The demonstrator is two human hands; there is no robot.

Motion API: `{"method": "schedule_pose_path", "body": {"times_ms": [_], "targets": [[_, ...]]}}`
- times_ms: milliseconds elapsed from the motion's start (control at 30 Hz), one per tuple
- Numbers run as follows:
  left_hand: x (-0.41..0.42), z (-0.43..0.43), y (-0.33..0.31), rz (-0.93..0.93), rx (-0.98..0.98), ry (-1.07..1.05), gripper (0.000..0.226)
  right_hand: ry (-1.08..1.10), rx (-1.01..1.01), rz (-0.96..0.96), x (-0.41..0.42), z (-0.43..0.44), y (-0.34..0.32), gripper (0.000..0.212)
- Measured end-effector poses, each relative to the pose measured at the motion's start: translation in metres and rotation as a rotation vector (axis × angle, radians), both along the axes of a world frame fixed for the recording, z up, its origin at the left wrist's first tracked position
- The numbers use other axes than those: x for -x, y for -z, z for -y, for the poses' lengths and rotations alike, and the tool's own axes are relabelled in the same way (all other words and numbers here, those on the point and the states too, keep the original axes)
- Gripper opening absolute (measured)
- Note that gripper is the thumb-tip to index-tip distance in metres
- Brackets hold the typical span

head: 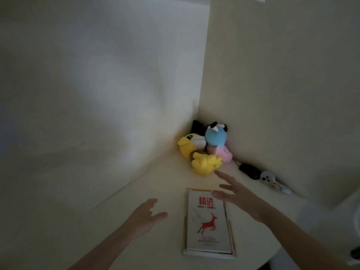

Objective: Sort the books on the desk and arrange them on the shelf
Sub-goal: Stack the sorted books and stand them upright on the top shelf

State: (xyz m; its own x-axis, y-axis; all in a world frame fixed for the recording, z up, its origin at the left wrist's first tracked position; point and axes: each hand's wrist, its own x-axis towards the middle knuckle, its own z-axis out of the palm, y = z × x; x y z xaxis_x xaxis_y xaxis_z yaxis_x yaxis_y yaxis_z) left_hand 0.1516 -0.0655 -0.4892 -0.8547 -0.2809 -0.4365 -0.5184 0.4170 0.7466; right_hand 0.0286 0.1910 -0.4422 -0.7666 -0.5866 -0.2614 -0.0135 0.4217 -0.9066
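White book (209,221), red deer cover, flat on the table (165,182) atop another | left hand (144,217) beside it, fingers (159,214) loose, empty | right hand (241,199) spread above its far corner, gripping nothing | I see no shelf; shelving not yet done, I judge.

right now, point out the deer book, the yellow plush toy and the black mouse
deer book (209,223): head view, on the red deer in the cover's middle.
yellow plush toy (190,151): head view, on its yellow head.
black mouse (249,170): head view, on the middle of its back.
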Motion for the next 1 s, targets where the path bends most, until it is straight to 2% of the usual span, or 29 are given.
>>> {"method": "schedule_pose_path", "body": {"times_ms": [167,267,300,333,400,467,533,600,667,733,833,1000], "targets": [[0.026,-0.026,0.060,0.166,-0.068,-0.007,0.075,0.140,-0.083,0.203,0.010,-0.026,0.084,0.100],[0.041,-0.037,0.081,0.211,-0.220,-0.070,0.080,0.202,-0.074,0.304,0.010,-0.032,0.110,0.101],[0.045,-0.039,0.088,0.211,-0.260,-0.087,0.089,0.228,-0.059,0.327,0.010,-0.035,0.119,0.102],[0.050,-0.041,0.095,0.206,-0.307,-0.100,0.104,0.240,-0.040,0.339,0.010,-0.036,0.125,0.112],[0.057,-0.046,0.107,0.216,-0.388,-0.111,0.139,0.276,-0.055,0.389,0.013,-0.039,0.141,0.162],[0.065,-0.049,0.118,0.236,-0.416,-0.111,0.153,0.313,-0.044,0.456,0.019,-0.040,0.158,0.178],[0.073,-0.050,0.128,0.243,-0.432,-0.125,0.161,0.312,-0.019,0.522,0.022,-0.038,0.166,0.174],[0.082,-0.052,0.136,0.234,-0.460,-0.148,0.168,0.336,-0.002,0.545,0.025,-0.034,0.176,0.148],[0.089,-0.054,0.142,0.249,-0.476,-0.158,0.164,0.393,0.037,0.581,0.029,-0.031,0.190,0.106],[0.095,-0.056,0.147,0.292,-0.477,-0.162,0.150,0.407,0.018,0.596,0.033,-0.027,0.199,0.087],[0.099,-0.053,0.153,0.330,-0.447,-0.184,0.124,0.408,-0.015,0.602,0.035,-0.024,0.217,0.096],[0.102,-0.062,0.146,0.278,-0.588,-0.127,0.070,0.409,0.003,0.595,0.038,-0.023,0.226,0.102]]}}
